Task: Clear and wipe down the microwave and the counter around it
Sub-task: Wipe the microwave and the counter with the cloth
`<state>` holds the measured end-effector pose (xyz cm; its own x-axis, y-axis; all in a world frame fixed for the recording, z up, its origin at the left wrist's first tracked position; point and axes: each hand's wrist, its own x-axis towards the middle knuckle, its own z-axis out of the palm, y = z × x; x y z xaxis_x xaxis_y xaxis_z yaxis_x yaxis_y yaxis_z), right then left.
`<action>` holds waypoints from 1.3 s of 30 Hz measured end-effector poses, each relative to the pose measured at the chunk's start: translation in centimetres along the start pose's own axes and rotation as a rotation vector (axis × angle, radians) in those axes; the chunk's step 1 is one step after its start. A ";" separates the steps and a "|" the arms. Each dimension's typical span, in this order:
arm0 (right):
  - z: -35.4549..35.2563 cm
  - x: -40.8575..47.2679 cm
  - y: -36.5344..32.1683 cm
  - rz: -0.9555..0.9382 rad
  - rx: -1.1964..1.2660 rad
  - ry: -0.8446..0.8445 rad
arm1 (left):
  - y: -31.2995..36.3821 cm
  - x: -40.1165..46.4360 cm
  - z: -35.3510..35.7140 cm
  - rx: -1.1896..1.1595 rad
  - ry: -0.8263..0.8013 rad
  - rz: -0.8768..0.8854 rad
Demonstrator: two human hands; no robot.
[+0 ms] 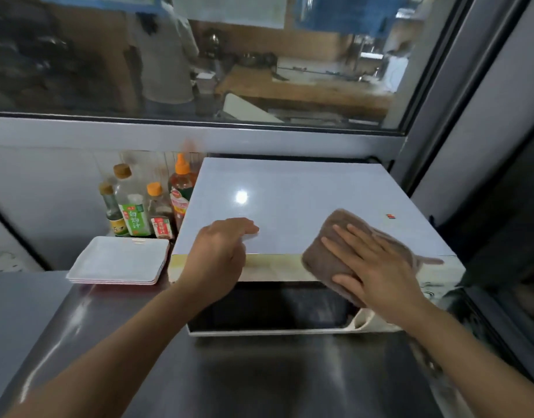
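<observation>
A white microwave (289, 194) stands on a steel counter (259, 378) with its dark door facing me. A folded brown cloth (329, 254) lies over the front right edge of its top. My right hand (377, 267) presses flat on the cloth, fingers straight and spread. My left hand (220, 254) rests on the front left part of the microwave top, fingers loosely extended, holding nothing.
Several sauce bottles (145, 203) stand against the wall left of the microwave. A stack of white square plates (120, 260) sits in front of them on the counter. A window (199, 55) runs behind; a dark frame (501, 206) closes the right side.
</observation>
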<state>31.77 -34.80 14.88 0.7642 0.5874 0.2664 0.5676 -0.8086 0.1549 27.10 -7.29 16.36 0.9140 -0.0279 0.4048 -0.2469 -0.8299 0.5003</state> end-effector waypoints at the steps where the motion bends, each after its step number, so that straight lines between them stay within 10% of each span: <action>1: -0.2 -0.8 1.0 0.034 0.010 0.002 | 0.6 0.3 0.6 0.028 -0.020 0.034; 14: 0.9 -1.2 1.4 0.047 0.095 -0.051 | 5.9 4.0 6.0 0.235 -0.056 -0.045; 23: 0.7 -6.6 10.4 0.421 0.354 -0.075 | 11.0 8.1 10.7 0.277 -0.156 0.076; 39: 2.3 6.5 16.7 0.478 0.570 -0.280 | 12.4 15.5 13.8 0.370 -0.283 -0.086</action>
<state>46.94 -44.37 16.98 0.9703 0.2282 -0.0802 0.1696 -0.8783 -0.4469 42.65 -25.75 18.27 0.9907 -0.0581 0.1233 -0.0816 -0.9773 0.1956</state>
